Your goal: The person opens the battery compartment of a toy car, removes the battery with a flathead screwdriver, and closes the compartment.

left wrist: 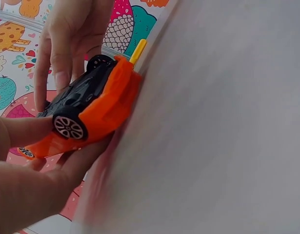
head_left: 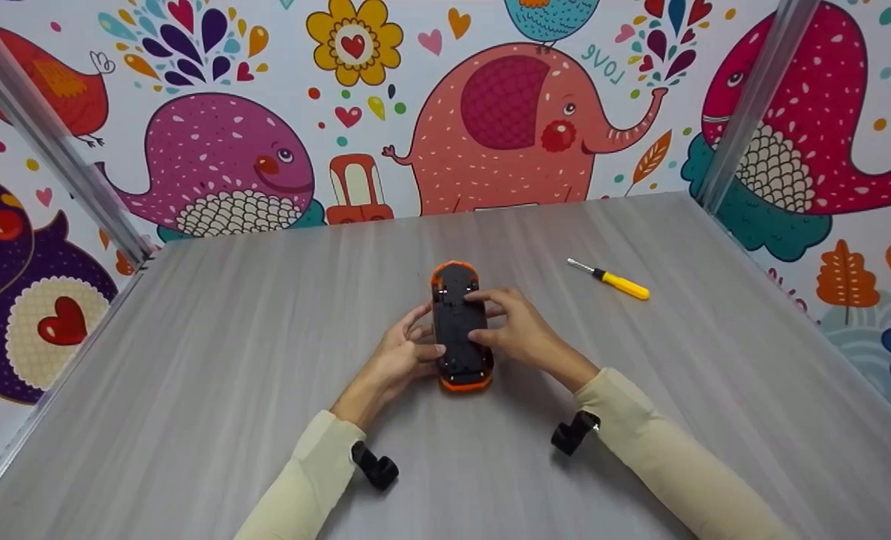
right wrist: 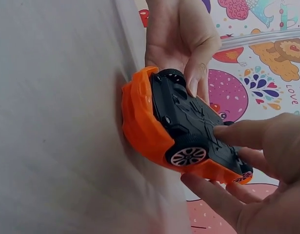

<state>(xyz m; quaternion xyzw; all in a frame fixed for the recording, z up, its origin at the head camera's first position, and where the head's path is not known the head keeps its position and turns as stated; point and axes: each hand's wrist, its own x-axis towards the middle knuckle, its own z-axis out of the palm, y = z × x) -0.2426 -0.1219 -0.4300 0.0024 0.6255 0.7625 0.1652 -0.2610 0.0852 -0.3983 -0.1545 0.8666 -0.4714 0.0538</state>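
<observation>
Left hand: curled around the car's left side towards its near end, thumb on the underside's edge, fingers beneath; a thumb straying onto the wheel could roll it and spoil the hold.
Right hand: partly open, gripping the opposite side, thumb and forefinger on the underside; if it alone let go, the car would probably tip.
Toy car: belly up between both hands; whether its roof touches the table, I cannot tell. Its smooth-looking shell might slip under uneven pressure.
Grey table: beneath the car; a drop could scuff it.
Screwdriver: beyond and right, untouched; a knock might roll it.
</observation>
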